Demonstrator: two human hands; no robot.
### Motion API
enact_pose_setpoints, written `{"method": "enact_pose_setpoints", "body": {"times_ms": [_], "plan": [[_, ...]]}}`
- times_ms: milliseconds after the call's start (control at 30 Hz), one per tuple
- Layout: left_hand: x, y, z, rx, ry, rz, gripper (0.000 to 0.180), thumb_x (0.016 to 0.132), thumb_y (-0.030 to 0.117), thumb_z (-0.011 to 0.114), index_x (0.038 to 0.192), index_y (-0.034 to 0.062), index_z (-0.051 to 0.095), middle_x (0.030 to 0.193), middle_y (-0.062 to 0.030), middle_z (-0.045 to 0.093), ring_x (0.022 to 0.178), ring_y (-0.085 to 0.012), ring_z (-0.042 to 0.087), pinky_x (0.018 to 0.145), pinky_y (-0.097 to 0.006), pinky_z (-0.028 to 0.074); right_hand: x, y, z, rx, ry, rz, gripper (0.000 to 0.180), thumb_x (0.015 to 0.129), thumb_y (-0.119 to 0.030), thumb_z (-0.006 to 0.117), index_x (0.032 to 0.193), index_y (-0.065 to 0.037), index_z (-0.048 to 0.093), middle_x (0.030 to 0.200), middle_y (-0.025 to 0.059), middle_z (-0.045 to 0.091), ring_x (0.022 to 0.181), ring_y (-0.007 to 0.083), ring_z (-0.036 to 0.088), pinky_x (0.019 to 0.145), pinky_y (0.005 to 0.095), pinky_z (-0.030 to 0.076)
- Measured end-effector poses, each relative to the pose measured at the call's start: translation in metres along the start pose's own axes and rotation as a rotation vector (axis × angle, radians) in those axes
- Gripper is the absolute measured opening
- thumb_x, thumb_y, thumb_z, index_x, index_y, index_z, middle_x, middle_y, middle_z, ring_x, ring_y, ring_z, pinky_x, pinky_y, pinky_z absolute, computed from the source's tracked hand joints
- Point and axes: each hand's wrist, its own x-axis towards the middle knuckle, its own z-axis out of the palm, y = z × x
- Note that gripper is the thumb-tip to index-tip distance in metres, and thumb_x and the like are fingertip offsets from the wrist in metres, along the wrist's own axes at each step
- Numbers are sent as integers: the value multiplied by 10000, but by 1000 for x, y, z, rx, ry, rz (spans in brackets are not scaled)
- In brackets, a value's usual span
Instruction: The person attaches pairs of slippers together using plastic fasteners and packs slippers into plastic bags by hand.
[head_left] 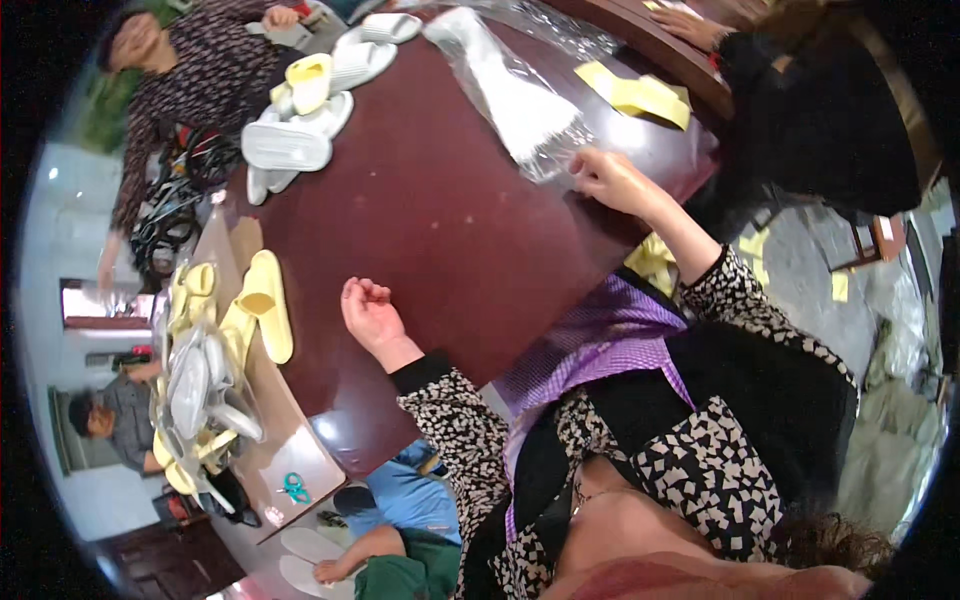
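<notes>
While the right hand (605, 180) pinched the edge of a clear plastic bag (520, 95) lying flat on the dark red desk (440, 230), the left hand (372, 315) rested apart on the bare wood — fingers loosely curled, holding nothing. With only one hand on it, the slick film seemed likely to slide or bunch — perhaps nudging the yellow paper sheets (640, 95) beside it.
</notes>
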Motion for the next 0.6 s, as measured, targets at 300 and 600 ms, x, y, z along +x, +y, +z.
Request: {"method": "enact_pose_setpoints", "body": {"times_ms": [300, 600], "plan": [[-13, -16, 39, 437, -114, 181, 87, 854, 55, 572, 935, 29, 585, 796, -57, 603, 664, -129, 544, 609, -232, 443, -44, -33, -14, 275, -408, 144, 149, 778, -60, 561, 911, 2, 532, 738, 73, 597, 683, 160, 572, 638, 309, 467], [-99, -68, 153, 952, -899, 733, 145, 750, -17, 607, 892, 13, 610, 1003, -121, 626, 879, -291, 575, 793, -362, 460, -55, -55, 6, 777, -568, 146, 132, 807, -81, 567, 927, -38, 532, 728, 17, 581, 653, 87, 539, 591, 231, 450]]}}
